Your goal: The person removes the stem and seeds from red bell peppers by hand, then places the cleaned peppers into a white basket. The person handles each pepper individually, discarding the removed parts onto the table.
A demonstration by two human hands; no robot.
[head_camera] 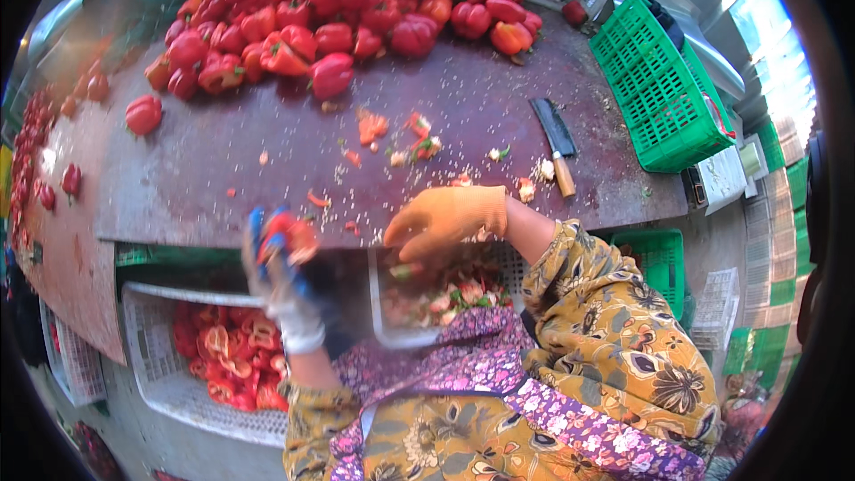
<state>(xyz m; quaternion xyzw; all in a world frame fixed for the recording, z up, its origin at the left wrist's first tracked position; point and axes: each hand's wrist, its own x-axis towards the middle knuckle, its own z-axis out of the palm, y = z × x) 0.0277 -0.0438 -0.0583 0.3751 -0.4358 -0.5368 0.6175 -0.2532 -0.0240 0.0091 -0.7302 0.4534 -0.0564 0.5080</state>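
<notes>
My left hand point(284, 287), in a white and blue work glove, grips a cut red bell pepper point(294, 240) just past the table's front edge. Motion blurs that hand a little. In an orange glove, my right hand point(441, 220) is held over the table edge with thumb and fingers apart and nothing visible between them. A pale green pepper scrap point(406, 271) is just below its fingertips, above a white crate point(377, 300) of cores and trimmings. Under my left hand stands a white plastic crate point(157, 361) with halved red peppers point(234, 354) in it.
A heap of whole red bell peppers point(334, 7) covers the table's point(467, 100) far side. A cleaver with a wooden handle point(554, 140) lies at right, near a green plastic crate point(661, 80). Seeds and core scraps point(421, 140) are scattered about. Another green crate point(658, 267) is below.
</notes>
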